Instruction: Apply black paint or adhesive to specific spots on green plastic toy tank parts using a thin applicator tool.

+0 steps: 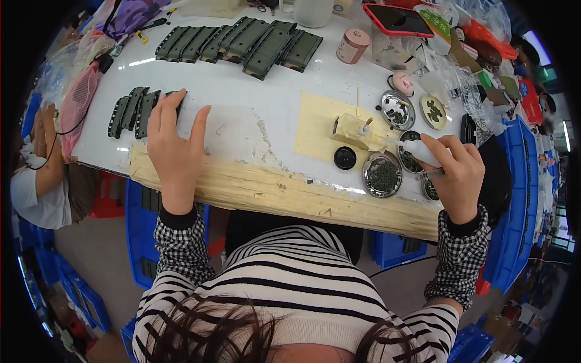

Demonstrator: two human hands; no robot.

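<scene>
My left hand [175, 136] is over the left side of the table, thumb and fingers spread. Its fingertips reach a dark green ridged plastic piece [180, 104], mostly hidden behind them; I cannot tell whether they touch it. Several like green pieces [129, 112] stand in a row just left of it. At the right, my right hand [457, 172] grips a small white bottle [419, 151] with a narrow nozzle pointing left. Below and around that bottle stand metal dishes [382, 175] of small dark green parts. The nozzle end is near a tape-covered block [357, 132].
More green pieces [239, 45] lie in a long row at the back. A pink tin [353, 46] and a red-cased phone [398, 20] stand beyond. A black round cap [345, 158] lies near the block. Yellow tape [290, 196] covers the front edge. A co-worker's arm [48, 145] shows far left.
</scene>
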